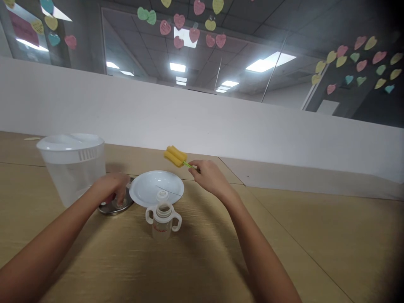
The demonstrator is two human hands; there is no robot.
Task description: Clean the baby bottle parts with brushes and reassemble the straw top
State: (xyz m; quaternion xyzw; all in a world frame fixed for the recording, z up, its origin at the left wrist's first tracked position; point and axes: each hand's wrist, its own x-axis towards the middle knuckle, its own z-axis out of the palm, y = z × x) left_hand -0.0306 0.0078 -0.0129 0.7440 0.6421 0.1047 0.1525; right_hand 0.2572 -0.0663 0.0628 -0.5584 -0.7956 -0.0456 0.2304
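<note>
My right hand [208,176] is closed round the thin green handle of a bottle brush with a yellow sponge head [176,156], held up above the table. My left hand [112,187] reaches down over a round metal tray [115,210], its fingers curled. What those fingers grip is small and mostly hidden. Between my hands sits a white bowl [145,189] with a white nipple-like piece and a thin stick at its near side. In front of it a clear baby bottle [161,229] with two white handles stands upright and uncapped.
A large clear bucket [83,176] of water with a white rim stands at the left, beside the tray. Behind the wooden table [202,261] runs a low white wall [176,113]. Above it is glass with heart-shaped notes.
</note>
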